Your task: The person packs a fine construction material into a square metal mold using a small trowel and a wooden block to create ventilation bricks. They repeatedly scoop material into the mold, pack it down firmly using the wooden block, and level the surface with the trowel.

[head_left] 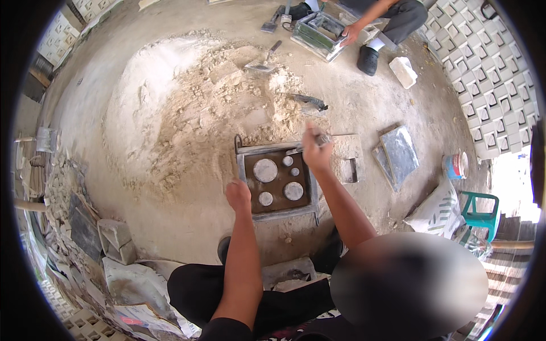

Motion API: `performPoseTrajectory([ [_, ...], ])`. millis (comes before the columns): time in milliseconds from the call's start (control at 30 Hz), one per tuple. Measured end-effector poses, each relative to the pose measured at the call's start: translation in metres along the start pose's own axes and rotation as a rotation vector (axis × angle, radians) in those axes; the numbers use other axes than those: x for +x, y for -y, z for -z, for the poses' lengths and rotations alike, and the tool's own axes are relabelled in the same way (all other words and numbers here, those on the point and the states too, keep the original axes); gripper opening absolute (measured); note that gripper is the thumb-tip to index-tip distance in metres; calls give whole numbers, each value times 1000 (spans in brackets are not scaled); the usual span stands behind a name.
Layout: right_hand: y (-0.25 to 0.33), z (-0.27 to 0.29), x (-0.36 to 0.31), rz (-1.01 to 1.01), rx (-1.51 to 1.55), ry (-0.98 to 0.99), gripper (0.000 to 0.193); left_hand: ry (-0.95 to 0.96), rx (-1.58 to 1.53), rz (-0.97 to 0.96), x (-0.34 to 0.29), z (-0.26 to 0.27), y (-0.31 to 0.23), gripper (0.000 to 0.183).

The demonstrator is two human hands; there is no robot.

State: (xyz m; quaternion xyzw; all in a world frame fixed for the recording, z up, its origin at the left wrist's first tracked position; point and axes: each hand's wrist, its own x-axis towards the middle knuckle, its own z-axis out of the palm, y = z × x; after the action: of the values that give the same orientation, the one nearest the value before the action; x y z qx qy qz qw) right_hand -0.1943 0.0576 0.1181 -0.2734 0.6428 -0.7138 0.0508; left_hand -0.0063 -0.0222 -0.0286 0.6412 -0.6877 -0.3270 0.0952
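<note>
On the ground before me lies a rectangular mould frame [278, 216] with brown, damp-looking material inside. Several round pale discs of different sizes, the largest a disc [265, 170] at upper left, sit in it. My left hand [238, 194] is closed at the frame's left side, its fingers curled over the rim. Over the frame's upper right corner my right hand [317, 150], blurred a little, is closed round a small trowel [294, 152]. Its thin blade points left over the frame's far side. Right beside the frame lies a pale board [351, 148] with a rectangular opening.
Beyond the frame spreads a heap of pale powder [199, 96], with a trowel [263, 66] on it and another trowel [310, 103] nearby. Grey slabs [400, 153], a bucket [456, 166] and a green stool [479, 213] stand right. A co-worker's hand [351, 34] touches another mould [321, 40].
</note>
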Motion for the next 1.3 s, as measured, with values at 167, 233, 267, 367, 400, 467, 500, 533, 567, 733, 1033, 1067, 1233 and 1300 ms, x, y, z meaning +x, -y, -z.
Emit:
performPoseTrajectory([
  [167, 21, 1, -1, -154, 73, -151, 47, 6, -84, 184, 1, 12, 0, 55],
  [233, 18, 3, -11, -59, 102, -135, 47, -7, -59, 147, 6, 7, 8, 56],
  [267, 6, 8, -11, -56, 3, -123, 47, 1, -51, 112, 5, 4, 6, 56],
  [367, -21, 14, 5, -91, -135, -164, 45, 15, -102, 161, -6, 8, -20, 57],
  [400, 3, -3, 3, -173, -59, -214, 44, -1, -91, 170, -4, 12, -9, 57],
  [467, 38, -8, -4, -239, 54, -185, 43, -9, -80, 154, -3, 12, 0, 57],
  [500, 30, -11, -6, -239, -18, -154, 44, -14, -77, 130, -1, 9, 1, 57],
  [533, 13, -16, -11, -239, -89, -120, 45, -20, -73, 107, 2, 7, 1, 57],
  [567, 8, -21, -10, -231, -170, -90, 46, -17, -79, 79, 2, 5, -6, 57],
  [733, 21, -35, -8, -228, 18, -71, 46, 25, -73, 160, 2, 9, 1, 53],
  [1033, 12, -56, -16, -117, 119, -13, 40, 28, -33, 100, 10, 0, 18, 57],
  [1067, -5, -52, -21, -1, 81, -1, 40, 39, -82, 134, 7, -2, 7, 57],
  [1233, 21, -69, -20, -343, 98, 81, 36, 30, -135, 256, 6, 8, 7, 56],
  [1300, 0, -61, -23, -116, 112, 70, 33, 73, -133, 220, 6, 4, 0, 56],
])
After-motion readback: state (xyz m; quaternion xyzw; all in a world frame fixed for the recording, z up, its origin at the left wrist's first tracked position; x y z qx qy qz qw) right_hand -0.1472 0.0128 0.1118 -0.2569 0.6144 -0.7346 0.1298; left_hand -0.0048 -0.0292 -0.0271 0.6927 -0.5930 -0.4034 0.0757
